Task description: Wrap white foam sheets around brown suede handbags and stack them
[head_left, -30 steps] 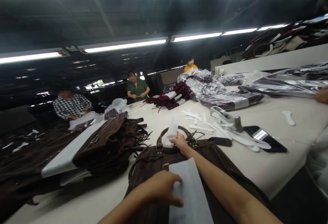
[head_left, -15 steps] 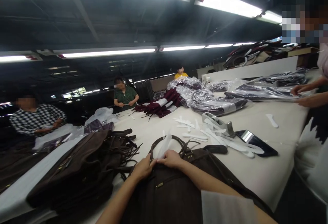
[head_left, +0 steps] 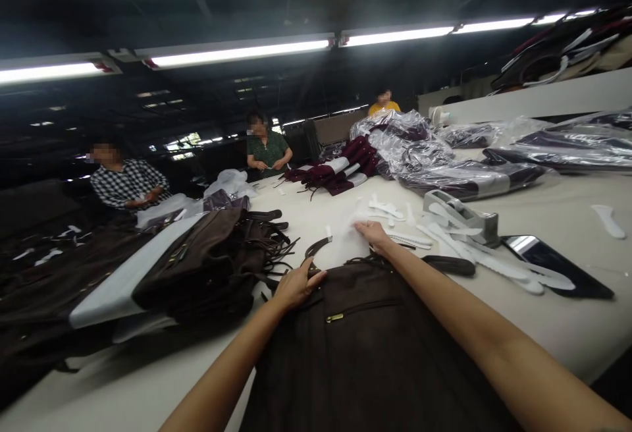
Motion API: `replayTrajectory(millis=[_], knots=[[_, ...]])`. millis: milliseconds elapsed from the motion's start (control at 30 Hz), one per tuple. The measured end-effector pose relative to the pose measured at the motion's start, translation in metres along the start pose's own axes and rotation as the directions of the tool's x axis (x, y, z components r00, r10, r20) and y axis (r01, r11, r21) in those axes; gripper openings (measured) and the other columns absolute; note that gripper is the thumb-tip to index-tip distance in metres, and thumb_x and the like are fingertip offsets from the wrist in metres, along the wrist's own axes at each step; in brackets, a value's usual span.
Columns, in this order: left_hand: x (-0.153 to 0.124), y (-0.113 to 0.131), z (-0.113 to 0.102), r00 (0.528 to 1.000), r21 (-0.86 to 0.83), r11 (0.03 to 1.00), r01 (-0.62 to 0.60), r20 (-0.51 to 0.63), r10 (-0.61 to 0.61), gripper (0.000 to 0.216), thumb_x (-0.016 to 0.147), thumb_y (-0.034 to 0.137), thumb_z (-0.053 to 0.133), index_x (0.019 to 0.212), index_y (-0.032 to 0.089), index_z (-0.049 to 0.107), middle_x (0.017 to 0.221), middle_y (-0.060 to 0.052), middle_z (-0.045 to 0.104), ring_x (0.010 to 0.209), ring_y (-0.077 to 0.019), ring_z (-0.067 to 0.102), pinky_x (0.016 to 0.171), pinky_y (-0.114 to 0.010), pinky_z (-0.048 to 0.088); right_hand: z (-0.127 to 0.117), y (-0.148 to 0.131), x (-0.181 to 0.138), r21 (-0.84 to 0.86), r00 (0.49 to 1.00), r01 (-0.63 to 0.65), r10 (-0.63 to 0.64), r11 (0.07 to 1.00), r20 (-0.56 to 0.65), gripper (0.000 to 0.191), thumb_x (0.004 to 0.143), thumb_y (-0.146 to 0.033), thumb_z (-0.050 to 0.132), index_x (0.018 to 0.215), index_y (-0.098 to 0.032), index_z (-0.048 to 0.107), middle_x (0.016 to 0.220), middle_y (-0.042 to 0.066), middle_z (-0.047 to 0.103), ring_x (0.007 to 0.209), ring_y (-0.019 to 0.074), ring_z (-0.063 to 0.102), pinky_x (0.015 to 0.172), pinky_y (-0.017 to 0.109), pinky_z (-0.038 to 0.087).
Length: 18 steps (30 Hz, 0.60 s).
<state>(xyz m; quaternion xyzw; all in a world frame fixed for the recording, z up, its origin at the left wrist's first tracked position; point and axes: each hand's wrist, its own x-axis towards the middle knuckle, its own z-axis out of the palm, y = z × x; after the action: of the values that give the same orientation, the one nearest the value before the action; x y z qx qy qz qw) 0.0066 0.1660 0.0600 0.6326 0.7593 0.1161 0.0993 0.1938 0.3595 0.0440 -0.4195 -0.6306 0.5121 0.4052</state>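
Observation:
A dark brown bag (head_left: 365,353) with a brass-coloured zip pull (head_left: 334,318) lies in front of me on the table. At its top left corner my left hand (head_left: 296,284) is closed on the edge, thumb lying across it, beside the base of the curved handle (head_left: 318,245). Beyond the top edge my right hand (head_left: 374,234) pinches a thin, translucent white sheet (head_left: 349,233), which stands up blurred over the handle and hides part of it. A dark strap end (head_left: 449,265) sticks out past my right forearm.
To the left lie stacked brown bags (head_left: 197,267) with a white sheet. White shaped strips (head_left: 494,257), a grey tape dispenser (head_left: 469,218) and a dark tablet (head_left: 557,267) lie right. Plastic-wrapped bags (head_left: 474,178) and maroon bags (head_left: 345,165) lie farther back. Several people stand beyond.
My hands have moved apart. The right hand has drawn the white sheet up and away to the right, while the left stays at the bag's top edge. My view has turned right.

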Motion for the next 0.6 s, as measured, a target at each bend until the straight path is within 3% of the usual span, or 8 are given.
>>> replayTrajectory(millis=[100,200,300,400,433,500,600], knots=[[0.007,0.000,0.014,0.999,-0.065,0.997,-0.033,-0.037,0.031,0.062,0.087,0.057,0.051,0.136,0.019,0.048,0.120,-0.017,0.063,0.115,-0.0357,0.056,0.097,-0.046,0.041,0.016,-0.014,-0.005,0.204,0.986,-0.003,-0.032,0.979,0.164,0.035,0.089,-0.039,0.059,0.106,-0.009,0.064,0.092,0.013,0.073,0.080,0.0176,0.067,0.073,0.029,0.053],[0.014,0.004,0.021,0.990,-0.131,0.990,-0.061,-0.137,0.043,0.059,0.079,0.042,0.066,0.130,0.016,0.053,0.133,-0.019,0.053,0.131,-0.0368,0.041,0.109,-0.051,0.030,0.025,-0.028,-0.017,0.326,0.938,-0.042,-0.075,0.944,0.337,0.034,0.088,-0.041,0.062,0.106,-0.012,0.066,0.099,0.014,0.072,0.084,0.0176,0.069,0.076,0.029,0.054],[0.017,0.012,0.015,0.979,-0.260,0.955,-0.144,-0.181,0.098,0.072,0.072,0.038,0.075,0.135,0.016,0.047,0.139,-0.017,0.049,0.132,-0.0331,0.041,0.111,-0.049,0.031,0.018,-0.041,-0.034,0.380,0.838,-0.098,-0.130,0.920,0.530,0.040,0.079,-0.046,0.072,0.101,-0.013,0.068,0.101,0.013,0.073,0.084,0.0180,0.070,0.077,0.028,0.054],[0.014,0.023,0.010,0.955,-0.551,0.780,-0.298,-0.176,0.240,0.069,0.077,0.040,0.071,0.137,0.016,0.045,0.130,-0.013,0.060,0.118,-0.0271,0.057,0.103,-0.042,0.044,0.004,-0.053,-0.052,0.271,0.714,-0.123,-0.104,0.955,0.692,0.043,0.072,-0.047,0.078,0.094,-0.011,0.071,0.093,0.010,0.074,0.081,0.0173,0.069,0.077,0.026,0.053],[0.012,0.027,0.012,0.944,-0.626,0.708,-0.327,-0.189,0.269,0.065,0.080,0.041,0.067,0.136,0.016,0.047,0.128,-0.013,0.061,0.116,-0.0262,0.058,0.102,-0.041,0.046,0.000,-0.056,-0.058,0.199,0.706,-0.114,-0.062,0.973,0.706,0.041,0.072,-0.046,0.077,0.091,-0.011,0.071,0.089,0.009,0.074,0.077,0.0162,0.068,0.075,0.025,0.052],[0.007,0.032,0.021,0.939,-0.701,0.626,-0.342,-0.224,0.262,0.055,0.084,0.044,0.062,0.131,0.016,0.052,0.128,-0.012,0.062,0.117,-0.0266,0.058,0.103,-0.043,0.045,-0.009,-0.062,-0.071,0.025,0.741,-0.077,0.040,0.997,0.670,0.031,0.076,-0.039,0.073,0.086,-0.010,0.072,0.081,0.006,0.073,0.070,0.0141,0.065,0.070,0.023,0.050],[-0.005,0.034,0.045,0.925,-0.607,0.699,-0.379,-0.261,0.276,0.049,0.085,0.043,0.060,0.125,0.016,0.058,0.126,-0.012,0.063,0.121,-0.0287,0.055,0.110,-0.047,0.038,-0.033,-0.071,-0.100,-0.291,0.840,0.095,0.080,0.952,0.537,0.019,0.076,-0.025,0.069,0.087,-0.010,0.073,0.076,0.004,0.072,0.067,0.0141,0.063,0.068,0.023,0.048]])
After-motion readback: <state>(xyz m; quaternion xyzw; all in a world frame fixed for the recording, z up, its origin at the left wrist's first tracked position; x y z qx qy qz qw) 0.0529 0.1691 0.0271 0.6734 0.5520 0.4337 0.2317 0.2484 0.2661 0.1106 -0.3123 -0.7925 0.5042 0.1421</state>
